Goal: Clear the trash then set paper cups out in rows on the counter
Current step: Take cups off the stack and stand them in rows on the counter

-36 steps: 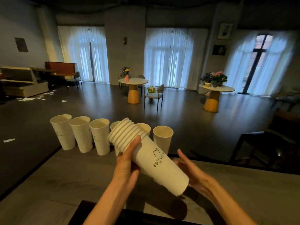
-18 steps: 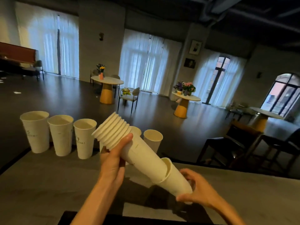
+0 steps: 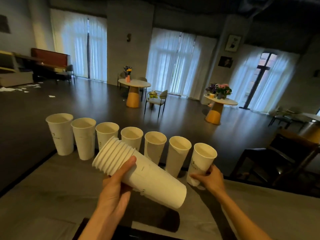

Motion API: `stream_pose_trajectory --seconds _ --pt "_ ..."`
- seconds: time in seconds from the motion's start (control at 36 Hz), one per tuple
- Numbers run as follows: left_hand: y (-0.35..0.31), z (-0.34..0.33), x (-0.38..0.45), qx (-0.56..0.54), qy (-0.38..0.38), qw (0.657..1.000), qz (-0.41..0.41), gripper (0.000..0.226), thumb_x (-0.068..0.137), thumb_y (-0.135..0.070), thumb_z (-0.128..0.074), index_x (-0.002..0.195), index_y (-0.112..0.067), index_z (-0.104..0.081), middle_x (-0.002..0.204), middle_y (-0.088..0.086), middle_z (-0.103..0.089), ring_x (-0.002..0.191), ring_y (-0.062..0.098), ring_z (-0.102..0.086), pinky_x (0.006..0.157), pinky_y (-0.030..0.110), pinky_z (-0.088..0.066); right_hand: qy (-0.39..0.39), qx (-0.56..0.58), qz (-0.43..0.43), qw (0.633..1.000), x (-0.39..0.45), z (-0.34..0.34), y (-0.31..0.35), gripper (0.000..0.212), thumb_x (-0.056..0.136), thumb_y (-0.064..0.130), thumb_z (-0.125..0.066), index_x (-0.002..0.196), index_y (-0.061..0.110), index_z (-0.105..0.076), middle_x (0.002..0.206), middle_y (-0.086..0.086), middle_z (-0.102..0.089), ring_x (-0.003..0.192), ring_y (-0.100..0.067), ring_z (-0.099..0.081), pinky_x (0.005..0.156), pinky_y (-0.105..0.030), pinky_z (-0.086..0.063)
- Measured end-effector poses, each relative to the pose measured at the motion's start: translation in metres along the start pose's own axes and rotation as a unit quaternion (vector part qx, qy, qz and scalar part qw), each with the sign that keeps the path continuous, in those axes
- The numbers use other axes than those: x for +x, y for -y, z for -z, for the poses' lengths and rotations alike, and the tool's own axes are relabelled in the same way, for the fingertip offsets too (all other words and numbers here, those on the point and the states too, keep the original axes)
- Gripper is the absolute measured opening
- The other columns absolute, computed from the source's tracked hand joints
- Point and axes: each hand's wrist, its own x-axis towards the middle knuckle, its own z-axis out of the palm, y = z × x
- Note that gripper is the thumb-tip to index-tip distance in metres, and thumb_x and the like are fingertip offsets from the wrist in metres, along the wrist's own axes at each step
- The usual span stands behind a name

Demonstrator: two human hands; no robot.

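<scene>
Several white paper cups stand upright in a row (image 3: 107, 134) along the far edge of the grey counter (image 3: 45, 191). My left hand (image 3: 115, 187) grips a nested stack of cups (image 3: 138, 172), tilted with its rims up to the left and its base down to the right. My right hand (image 3: 210, 178) holds the lower part of the rightmost cup (image 3: 201, 160), which stands upright at the right end of the row. Its base is partly hidden by my fingers.
Beyond the counter edge the dark floor drops away. Round tables with flowers (image 3: 134, 84) (image 3: 220, 101), a chair (image 3: 156, 100) and dark furniture (image 3: 277, 158) at the right stand in the room. Paper scraps (image 3: 22, 88) litter the floor at far left.
My right hand pulled one cup off the base of the stack and carried it to the right end of the row. The view swung back left.
</scene>
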Motion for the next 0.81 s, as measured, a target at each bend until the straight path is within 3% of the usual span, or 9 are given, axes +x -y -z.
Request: stream_pose_trajectory --seconds 0.11,0.22,0.36,0.5,0.56,0.64,0.67,0.75,0.81 --pt "0.020 -0.011 -0.018 0.001 -0.017 1.000 -0.010 0.051 0.058 -0.015 -0.076 0.104 -0.027 -0.060 0.115 0.010 -0.065 0.110 0.029 -0.059 0.098 0.059 -0.049 0.010 0.007 -0.004 1.000 0.009 0.001 0.000 0.085 0.067 0.016 -0.090 0.140 0.017 -0.046 0.133 -0.002 -0.058 0.123 -0.026 -0.056 0.089 -0.045 -0.054" --pt "0.043 -0.029 -0.033 0.013 -0.029 0.999 -0.012 0.057 0.060 -0.017 -0.079 0.112 -0.029 -0.058 0.123 0.012 -0.064 0.117 0.034 -0.058 0.103 0.064 -0.045 0.049 -0.036 0.007 0.998 0.017 0.007 0.000 0.089 0.066 0.024 -0.091 0.141 0.015 -0.044 0.142 -0.011 -0.055 0.129 -0.032 -0.053 0.103 -0.055 -0.047" --pt "0.076 -0.067 -0.054 0.035 -0.031 0.999 -0.004 0.056 0.063 -0.017 -0.077 0.115 -0.025 -0.060 0.118 0.014 -0.066 0.114 0.034 -0.060 0.099 0.062 -0.049 0.112 -0.052 0.008 0.992 0.013 0.028 -0.010 0.100 0.055 0.033 -0.096 0.138 0.018 -0.043 0.136 -0.006 -0.057 0.123 -0.027 -0.057 0.098 -0.045 -0.050" --pt "0.107 -0.101 -0.069 0.013 -0.008 1.000 0.015 0.052 0.062 -0.015 -0.075 0.111 -0.022 -0.059 0.110 0.014 -0.066 0.105 0.032 -0.062 0.087 0.055 -0.053 0.192 -0.010 -0.023 0.981 -0.007 0.079 -0.010 0.032 0.083 0.042 -0.075 0.099 0.016 -0.068 0.098 -0.005 -0.074 0.085 -0.017 -0.072 0.084 -0.042 -0.060" --pt "0.125 -0.116 -0.072 0.010 0.001 0.999 0.032 0.061 0.061 -0.017 -0.077 0.119 -0.020 -0.059 0.113 0.016 -0.067 0.106 0.034 -0.063 0.084 0.056 -0.055 0.324 0.115 -0.104 0.933 -0.020 0.109 -0.008 0.042 0.093 0.050 -0.058 0.108 0.012 -0.069 0.090 -0.004 -0.077 0.080 -0.015 -0.074 0.074 -0.033 -0.061" --pt "0.152 -0.135 -0.075 0.004 0.007 0.999 0.048 0.071 0.058 -0.018 -0.080 0.126 -0.017 -0.059 0.114 0.016 -0.070 0.107 0.034 -0.065 0.082 0.054 -0.056 0.496 0.337 -0.218 0.770 -0.026 0.140 -0.026 0.077 0.091 0.066 -0.050 0.131 0.002 -0.057 0.109 -0.023 -0.068 0.094 -0.033 -0.070 0.076 -0.038 -0.058" --pt "0.159 -0.143 -0.077 0.000 0.007 0.999 0.053 0.073 0.056 -0.018 -0.082 0.126 -0.016 -0.060 0.114 0.017 -0.071 0.107 0.033 -0.066 0.084 0.054 -0.056 0.528 0.353 -0.222 0.740 -0.029 0.152 -0.028 0.086 0.086 0.072 -0.051 0.133 0.000 -0.056 0.115 -0.027 -0.063 0.099 -0.036 -0.065 0.081 -0.039 -0.055" --pt "0.174 -0.153 -0.075 0.002 0.011 0.998 0.055 0.080 0.052 -0.015 -0.090 0.126 -0.017 -0.059 0.117 0.016 -0.070 0.111 0.034 -0.065 0.092 0.058 -0.055 0.564 0.401 -0.221 0.688 -0.035 0.179 -0.034 0.085 0.077 0.051 -0.078 0.140 0.000 -0.049 0.122 -0.032 -0.055 0.098 -0.044 -0.062 0.078 -0.047 -0.056" --pt "0.182 -0.161 -0.078 0.030 0.021 0.999 0.040 0.068 0.059 -0.018 -0.084 0.122 -0.019 -0.058 0.115 0.014 -0.069 0.109 0.031 -0.065 0.087 0.053 -0.056 0.551 0.405 -0.187 0.705 -0.034 0.196 -0.036 0.089 0.070 0.041 -0.088 0.141 0.005 -0.049 0.127 -0.031 -0.055 0.104 -0.042 -0.062 0.078 -0.051 -0.058"
